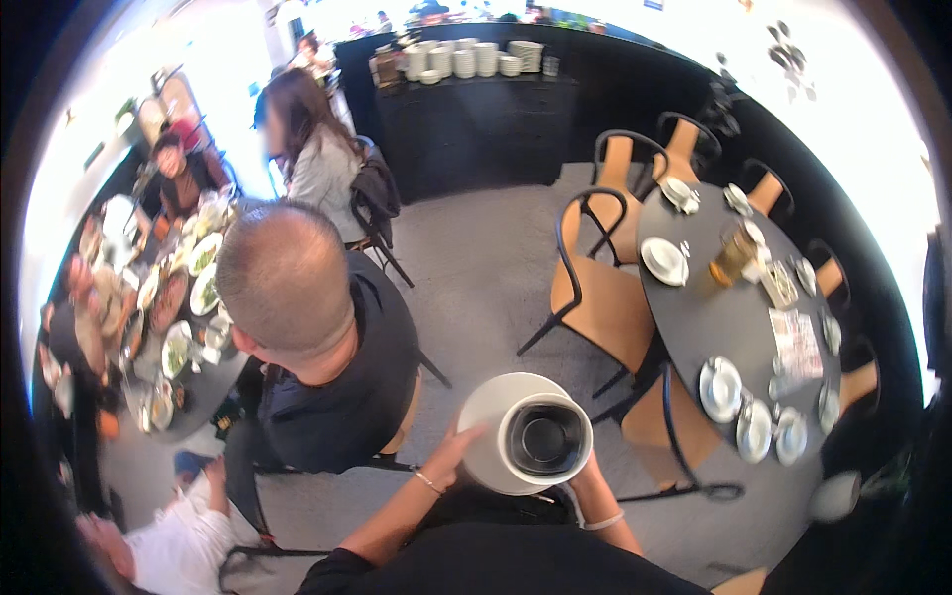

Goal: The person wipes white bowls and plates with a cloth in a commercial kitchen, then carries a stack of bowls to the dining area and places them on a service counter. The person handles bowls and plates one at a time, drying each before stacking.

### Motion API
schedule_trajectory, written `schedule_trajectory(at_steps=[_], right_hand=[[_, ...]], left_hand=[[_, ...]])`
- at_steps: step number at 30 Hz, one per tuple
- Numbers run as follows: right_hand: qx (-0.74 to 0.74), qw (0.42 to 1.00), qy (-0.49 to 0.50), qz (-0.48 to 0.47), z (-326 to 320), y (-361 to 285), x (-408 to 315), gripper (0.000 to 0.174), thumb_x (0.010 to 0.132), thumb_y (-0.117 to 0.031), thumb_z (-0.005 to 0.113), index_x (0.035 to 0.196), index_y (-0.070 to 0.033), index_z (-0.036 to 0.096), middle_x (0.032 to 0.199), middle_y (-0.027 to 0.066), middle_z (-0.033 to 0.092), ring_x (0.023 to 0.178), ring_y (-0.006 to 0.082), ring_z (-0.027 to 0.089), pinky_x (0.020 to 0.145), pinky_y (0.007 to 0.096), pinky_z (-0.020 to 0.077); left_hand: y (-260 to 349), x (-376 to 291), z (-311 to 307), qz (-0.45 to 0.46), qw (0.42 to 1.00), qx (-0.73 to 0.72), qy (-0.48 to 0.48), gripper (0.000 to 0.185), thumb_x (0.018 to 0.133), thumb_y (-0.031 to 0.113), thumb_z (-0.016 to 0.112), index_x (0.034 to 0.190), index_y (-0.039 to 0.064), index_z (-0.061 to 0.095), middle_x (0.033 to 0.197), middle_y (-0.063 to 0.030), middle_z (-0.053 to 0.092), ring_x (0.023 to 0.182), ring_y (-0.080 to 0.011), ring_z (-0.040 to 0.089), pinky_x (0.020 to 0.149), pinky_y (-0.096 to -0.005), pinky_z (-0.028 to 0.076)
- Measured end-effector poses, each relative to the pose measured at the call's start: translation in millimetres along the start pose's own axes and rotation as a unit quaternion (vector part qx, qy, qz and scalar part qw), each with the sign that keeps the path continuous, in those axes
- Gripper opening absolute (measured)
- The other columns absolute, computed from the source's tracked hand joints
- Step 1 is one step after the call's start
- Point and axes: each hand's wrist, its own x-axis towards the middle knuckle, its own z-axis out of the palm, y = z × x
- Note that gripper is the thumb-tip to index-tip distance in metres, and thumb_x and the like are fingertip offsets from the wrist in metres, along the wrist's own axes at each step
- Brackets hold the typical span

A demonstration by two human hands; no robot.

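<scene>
Held low in front of my body is a large white plate. On its right part rests a white bowl, and a dark bowl sits inside that one. My left hand grips the plate's left rim, the thumb lying over its top. On the other side my right hand supports the stack at the lower right; most of its fingers are hidden beneath the plate and bowl.
A seated person in a dark shirt is close on my left, beside a table of food dishes. Chairs flank the dark oval table at right, set with dishes and a jug. Plate stacks top a black cabinet ahead.
</scene>
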Motion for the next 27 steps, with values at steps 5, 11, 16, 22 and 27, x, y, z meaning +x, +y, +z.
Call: schedule_trajectory(at_steps=[5, 11, 16, 22, 27], right_hand=[[-0.096, 0.985, -0.119, 0.074, 14.3, -33.9, 120.6, 0.038, 0.095, -0.023, 0.042, 0.124, 0.000, 0.048, 0.119, 0.0124, 0.056, 0.104, 0.0215, 0.057, 0.088, 0.0342, 0.0488], [-0.009, 0.962, -0.189, 0.194, 62.2, -68.0, 262.6, 0.035, 0.093, -0.020, 0.046, 0.121, 0.001, 0.049, 0.115, 0.0134, 0.057, 0.098, 0.0209, 0.060, 0.082, 0.0340, 0.0529], [-0.089, 0.946, -0.270, 0.155, 73.2, -87.8, 377.7, 0.032, 0.092, -0.017, 0.048, 0.118, 0.001, 0.050, 0.113, 0.0120, 0.057, 0.096, 0.0181, 0.060, 0.081, 0.0310, 0.0526], [0.006, 0.925, -0.304, 0.229, 137.7, -130.9, 499.3, 0.034, 0.093, -0.020, 0.046, 0.119, 0.002, 0.050, 0.113, 0.0141, 0.058, 0.096, 0.0202, 0.060, 0.083, 0.0327, 0.0522], [-0.114, 0.952, -0.252, 0.129, 185.9, -148.1, 615.1, 0.029, 0.092, -0.015, 0.047, 0.115, 0.001, 0.054, 0.110, 0.0100, 0.060, 0.094, 0.0165, 0.060, 0.080, 0.0292, 0.0511]], left_hand=[[38.2, 71.8, -0.2, 0.057, 0.994, -0.057, 0.071, 0.061, 0.084, 0.014, 0.059, 0.138, 0.008, 0.030, 0.127, -0.0108, 0.047, 0.116, -0.0208, 0.045, 0.096, -0.0336, 0.037], [107.2, 171.9, -3.1, 0.107, 0.981, -0.097, 0.131, 0.063, 0.080, 0.009, 0.062, 0.137, 0.008, 0.034, 0.123, -0.0105, 0.049, 0.111, -0.0202, 0.047, 0.094, -0.0322, 0.039], [160.6, 253.8, -1.4, 0.138, 0.974, -0.088, 0.156, 0.062, 0.082, 0.011, 0.062, 0.137, 0.009, 0.033, 0.124, -0.0093, 0.048, 0.113, -0.0192, 0.045, 0.095, -0.0321, 0.036], [225.7, 360.1, -10.7, 0.133, 0.966, -0.078, 0.207, 0.067, 0.080, 0.012, 0.062, 0.138, 0.010, 0.030, 0.127, -0.0109, 0.046, 0.115, -0.0215, 0.044, 0.097, -0.0344, 0.035], [295.7, 456.9, -23.4, 0.128, 0.960, -0.106, 0.227, 0.072, 0.078, 0.013, 0.063, 0.140, 0.008, 0.026, 0.127, -0.0126, 0.044, 0.118, -0.0234, 0.042, 0.097, -0.0363, 0.035]])
